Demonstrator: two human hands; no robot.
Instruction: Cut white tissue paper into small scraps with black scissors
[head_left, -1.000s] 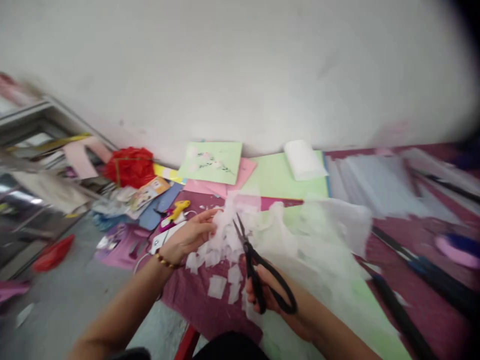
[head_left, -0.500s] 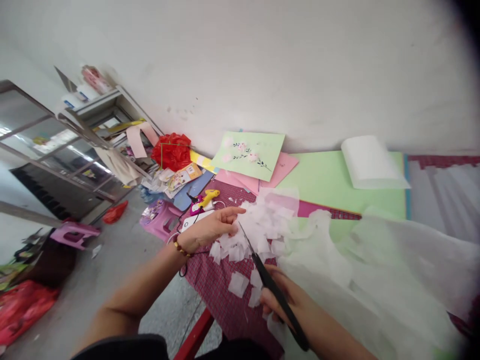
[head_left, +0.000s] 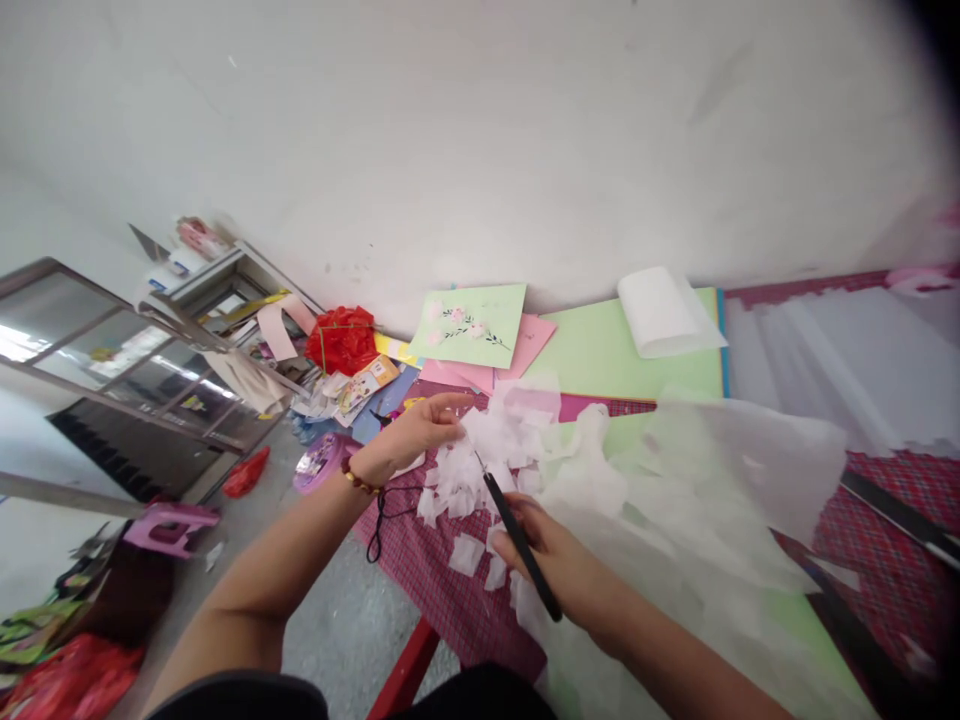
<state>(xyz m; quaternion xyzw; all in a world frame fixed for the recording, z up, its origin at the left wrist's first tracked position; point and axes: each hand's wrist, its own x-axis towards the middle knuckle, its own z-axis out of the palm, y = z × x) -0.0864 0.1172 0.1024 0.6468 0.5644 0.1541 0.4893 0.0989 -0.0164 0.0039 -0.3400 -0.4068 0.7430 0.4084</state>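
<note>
My right hand [head_left: 536, 545] grips black-handled scissors [head_left: 521, 540], seen almost edge-on, their thin blades angled up and left. Whether the blades are parted I cannot tell. Just beyond the tips my left hand [head_left: 420, 430], a beaded bracelet on its wrist, is closed at the fingertips on what looks like thin white paper; its edges blend into the heap behind. That heap of small white paper pieces [head_left: 499, 440] lies on the red checked tablecloth [head_left: 431, 560]. A few loose squares [head_left: 466, 554] lie nearer me, left of the scissors.
Large translucent white sheets [head_left: 690, 500] spread to the right. At the back are a green card with flowers [head_left: 472, 325], pink paper [head_left: 529, 345] and a white roll [head_left: 664, 310]. A dark-handled tool [head_left: 892, 505] lies far right. A red bag [head_left: 341, 340] and purple stool [head_left: 322, 460] stand left.
The view has swung to the right, showing more of the table there. My left hand now covers most of the yellow glue gun. Both hands stay close together, the scissor tips still near my left fingers.
</note>
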